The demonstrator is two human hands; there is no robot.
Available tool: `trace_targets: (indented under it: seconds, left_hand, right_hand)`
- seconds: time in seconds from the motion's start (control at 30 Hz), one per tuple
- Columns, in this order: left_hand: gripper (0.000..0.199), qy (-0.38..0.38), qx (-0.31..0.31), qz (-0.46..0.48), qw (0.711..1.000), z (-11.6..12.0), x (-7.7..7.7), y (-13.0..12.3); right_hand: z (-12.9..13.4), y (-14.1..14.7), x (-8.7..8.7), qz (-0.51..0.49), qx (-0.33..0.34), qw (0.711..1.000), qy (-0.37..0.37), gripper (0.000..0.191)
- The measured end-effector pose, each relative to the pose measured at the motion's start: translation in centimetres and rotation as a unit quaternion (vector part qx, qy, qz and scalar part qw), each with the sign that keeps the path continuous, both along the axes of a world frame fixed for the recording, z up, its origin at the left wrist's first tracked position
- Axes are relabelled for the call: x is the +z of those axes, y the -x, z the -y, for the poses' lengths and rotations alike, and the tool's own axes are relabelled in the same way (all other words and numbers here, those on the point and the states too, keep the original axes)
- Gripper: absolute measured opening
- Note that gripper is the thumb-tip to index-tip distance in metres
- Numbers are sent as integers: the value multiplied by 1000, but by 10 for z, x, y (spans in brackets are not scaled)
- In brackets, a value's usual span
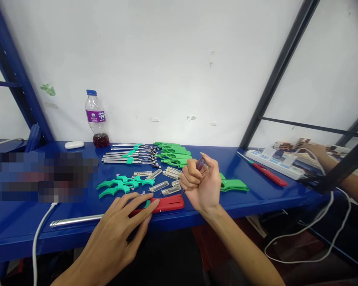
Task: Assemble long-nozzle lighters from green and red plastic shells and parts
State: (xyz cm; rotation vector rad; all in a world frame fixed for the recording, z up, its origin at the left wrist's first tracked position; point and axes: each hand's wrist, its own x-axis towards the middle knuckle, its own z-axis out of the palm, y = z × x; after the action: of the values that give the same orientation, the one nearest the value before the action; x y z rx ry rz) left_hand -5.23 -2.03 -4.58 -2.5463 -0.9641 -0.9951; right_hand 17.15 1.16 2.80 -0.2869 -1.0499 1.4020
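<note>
While the left hand [122, 228], fingers spread, pins the red utility lighter [171, 203] near the blue table's [256, 201] edge, the right hand [201, 184] tightly encircles a screwdriver [200, 164] whose tip could skid if the lighter rocks.

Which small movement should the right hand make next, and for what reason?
Probably a gentle turn of the screwdriver-like tool: the right hand holds its tip at the right end of the red casing, while the left hand rests on the casing, seemingly steadying it.
</note>
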Motion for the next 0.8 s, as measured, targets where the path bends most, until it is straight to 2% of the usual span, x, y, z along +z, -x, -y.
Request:
trace_targets:
  seconds: [0.37, 0.6, 0.8]
  left_hand:
    - [49, 7, 7, -3, 1000, 0, -1, 1]
    - [49, 11, 8, -4, 1000, 0, -2, 1]
    - [49, 8, 8, -9, 1000, -1, -2, 2]
  right_hand:
    - [-1, 4, -4, 35, -12, 999, -21, 56]
    - [1, 4, 0, 20, -40, 998, -49, 32]
    - [-6, 4, 2, 15, -42, 998, -32, 35]
